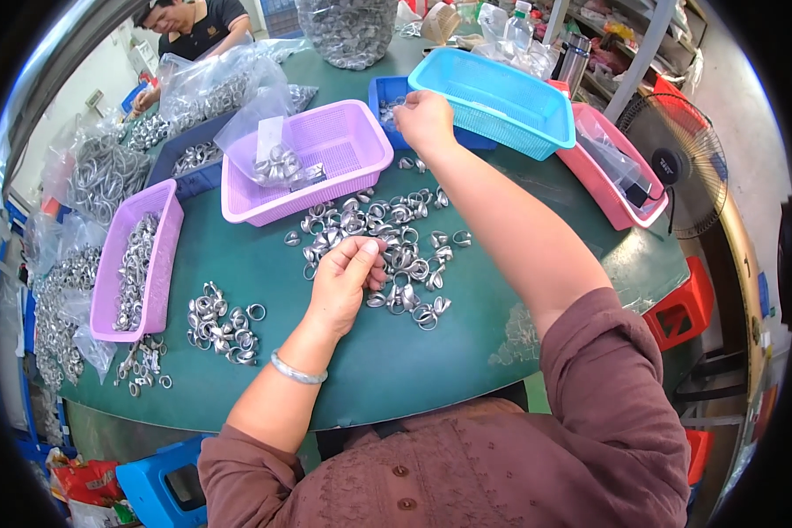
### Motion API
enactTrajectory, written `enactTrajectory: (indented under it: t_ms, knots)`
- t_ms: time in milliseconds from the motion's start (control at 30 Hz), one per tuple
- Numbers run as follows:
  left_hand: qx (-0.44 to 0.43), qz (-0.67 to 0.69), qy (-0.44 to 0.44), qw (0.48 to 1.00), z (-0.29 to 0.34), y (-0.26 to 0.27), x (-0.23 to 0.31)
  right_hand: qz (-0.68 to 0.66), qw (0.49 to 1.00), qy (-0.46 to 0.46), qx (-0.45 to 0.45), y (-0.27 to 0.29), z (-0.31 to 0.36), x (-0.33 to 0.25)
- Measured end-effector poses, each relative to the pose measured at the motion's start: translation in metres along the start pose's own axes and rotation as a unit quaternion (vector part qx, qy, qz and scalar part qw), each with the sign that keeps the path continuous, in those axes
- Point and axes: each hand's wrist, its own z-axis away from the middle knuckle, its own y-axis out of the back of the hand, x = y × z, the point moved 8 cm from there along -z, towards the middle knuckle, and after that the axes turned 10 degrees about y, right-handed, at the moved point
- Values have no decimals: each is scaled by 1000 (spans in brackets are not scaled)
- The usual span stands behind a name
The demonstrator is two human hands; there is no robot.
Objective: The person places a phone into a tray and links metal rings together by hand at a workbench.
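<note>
My left hand is closed, thumb laid over curled fingers, at the near left side of a loose pile of silver metal rings. Whatever it holds is hidden by the fingers. My right hand reaches across the table to a dark blue tray, with small metal pieces in its near left part. Its fingertips are drawn together there, and I cannot make out what is between them. A smaller heap of rings lies to the left of my left forearm.
A lilac basket holds a bag of rings; another lilac basket is partly filled with them. A bright blue basket rests over the dark tray, beside a pink basket. A fan stands right; a person works far left.
</note>
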Motion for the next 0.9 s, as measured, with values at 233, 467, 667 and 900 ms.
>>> enactTrajectory:
  t_ms: [233,467,667,900]
  knots:
    - [2,8,2,1000,-4,4,-1,12,992,110,-54,-4,18,8]
    - [17,-7,-15,1000,-4,11,3,210,911,152,-321,-26,43,19]
    - [28,-22,-14,999,-1,11,3,310,886,176,-297,-50,51,10]
    - [37,-43,-38,998,3,3,13,331,888,173,-267,-35,41,10]
